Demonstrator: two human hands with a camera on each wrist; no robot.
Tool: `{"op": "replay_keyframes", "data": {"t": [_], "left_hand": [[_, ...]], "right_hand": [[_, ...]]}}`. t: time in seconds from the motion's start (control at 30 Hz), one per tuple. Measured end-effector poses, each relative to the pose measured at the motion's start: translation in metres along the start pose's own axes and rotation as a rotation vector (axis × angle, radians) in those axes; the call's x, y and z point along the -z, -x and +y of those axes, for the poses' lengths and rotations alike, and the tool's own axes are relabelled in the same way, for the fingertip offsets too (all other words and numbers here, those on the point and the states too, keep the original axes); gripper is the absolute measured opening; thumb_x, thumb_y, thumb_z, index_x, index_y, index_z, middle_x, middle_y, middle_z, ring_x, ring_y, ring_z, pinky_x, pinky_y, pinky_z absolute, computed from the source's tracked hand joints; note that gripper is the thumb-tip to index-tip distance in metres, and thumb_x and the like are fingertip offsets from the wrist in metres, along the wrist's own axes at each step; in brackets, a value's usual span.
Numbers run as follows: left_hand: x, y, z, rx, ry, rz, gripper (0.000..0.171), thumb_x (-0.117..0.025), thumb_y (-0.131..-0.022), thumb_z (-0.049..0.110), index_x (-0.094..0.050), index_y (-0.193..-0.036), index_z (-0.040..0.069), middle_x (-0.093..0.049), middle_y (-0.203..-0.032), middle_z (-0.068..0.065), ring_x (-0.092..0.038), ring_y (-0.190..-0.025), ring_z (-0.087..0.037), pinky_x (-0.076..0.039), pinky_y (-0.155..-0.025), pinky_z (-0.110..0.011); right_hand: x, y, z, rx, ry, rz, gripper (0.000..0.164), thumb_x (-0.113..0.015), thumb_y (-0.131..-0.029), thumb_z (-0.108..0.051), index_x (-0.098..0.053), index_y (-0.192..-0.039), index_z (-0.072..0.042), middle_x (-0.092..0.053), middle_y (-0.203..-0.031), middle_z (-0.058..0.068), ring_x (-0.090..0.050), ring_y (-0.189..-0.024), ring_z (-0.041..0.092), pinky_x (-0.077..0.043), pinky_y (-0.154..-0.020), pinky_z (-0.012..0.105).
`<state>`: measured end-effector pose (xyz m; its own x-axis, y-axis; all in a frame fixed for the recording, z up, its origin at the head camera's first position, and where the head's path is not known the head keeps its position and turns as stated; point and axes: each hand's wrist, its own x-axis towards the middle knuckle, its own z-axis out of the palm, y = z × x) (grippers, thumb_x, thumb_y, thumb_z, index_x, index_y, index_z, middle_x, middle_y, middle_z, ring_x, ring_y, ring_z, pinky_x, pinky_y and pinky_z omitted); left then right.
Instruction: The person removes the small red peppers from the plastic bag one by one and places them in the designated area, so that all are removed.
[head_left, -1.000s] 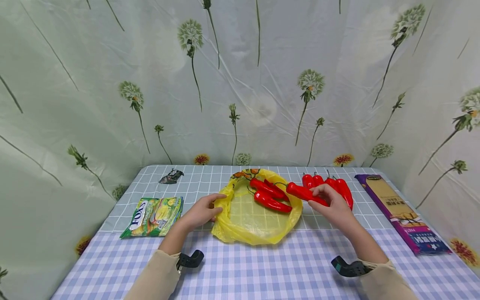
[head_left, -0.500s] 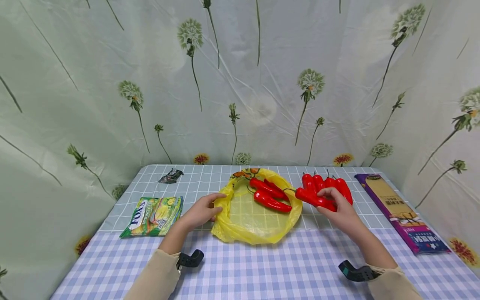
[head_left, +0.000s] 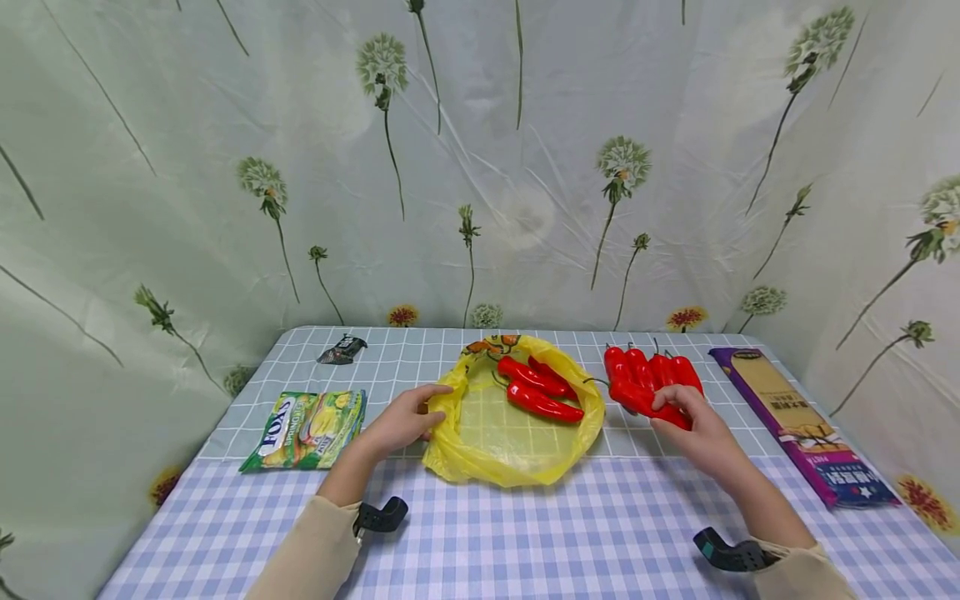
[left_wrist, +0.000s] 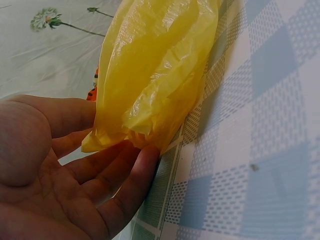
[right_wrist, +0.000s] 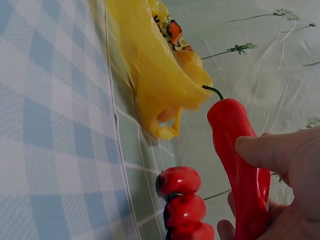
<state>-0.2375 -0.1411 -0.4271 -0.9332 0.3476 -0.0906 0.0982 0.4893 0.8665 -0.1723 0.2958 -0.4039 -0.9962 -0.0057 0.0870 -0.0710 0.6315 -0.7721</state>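
My left hand (head_left: 401,423) holds the left edge of a yellow plastic bag (head_left: 480,471), which lies spread with its mouth up. In the left wrist view, the thumb and fingers (left_wrist: 134,182) close on the bag's gathered film. Inside the bag lie 3 red chili peppers (head_left: 546,403). My right hand (head_left: 701,427) grips another red chili pepper (head_left: 633,397) at its tapered end, stem pointing left toward the bag. Just behind it, several red peppers (head_left: 684,372) lie side by side. In the right wrist view, the thumb presses on the held pepper (right_wrist: 231,125).
A green candy packet (head_left: 311,429) lies left of the bag, with a small black wrapper (head_left: 342,350) behind it. A long purple-and-tan pasta packet (head_left: 802,425) lies at the right. Floral fabric (head_left: 480,167) hangs behind the checked table (head_left: 525,542).
My right hand has moved right and nearer to me, carrying the pepper away from the bag's rim to in front of the row of peppers. My left hand has stayed on the bag.
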Motion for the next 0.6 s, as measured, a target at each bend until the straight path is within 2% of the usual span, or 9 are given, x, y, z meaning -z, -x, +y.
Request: {"op": "replay_keyframes", "data": {"t": [0.4,0.6], "left_hand": [[-0.001,-0.001,0.001,0.007,0.009,0.000,0.045,-0.060,-0.098,0.010,-0.055,-0.142,0.012,-0.059,-0.126,-0.016,-0.056,-0.072,-0.016,-0.054,-0.065,-0.026],[-0.001,-0.002,0.000,0.011,0.019,0.006,0.045,-0.060,-0.098,0.010,-0.055,-0.142,0.011,-0.060,-0.123,-0.015,-0.056,-0.073,-0.016,-0.054,-0.065,-0.027]], "right_hand": [[0.016,0.005,0.013,-0.060,0.031,0.029,0.036,-0.068,-0.095,-0.025,-0.054,-0.123,-0.007,-0.047,-0.135,0.025,-0.042,-0.124,0.045,-0.058,-0.090,0.051],[0.017,0.006,0.018,-0.048,0.069,0.010,0.037,-0.072,-0.092,-0.023,-0.056,-0.120,-0.005,-0.049,-0.132,0.027,-0.046,-0.120,0.043,-0.058,-0.089,0.051]]}}
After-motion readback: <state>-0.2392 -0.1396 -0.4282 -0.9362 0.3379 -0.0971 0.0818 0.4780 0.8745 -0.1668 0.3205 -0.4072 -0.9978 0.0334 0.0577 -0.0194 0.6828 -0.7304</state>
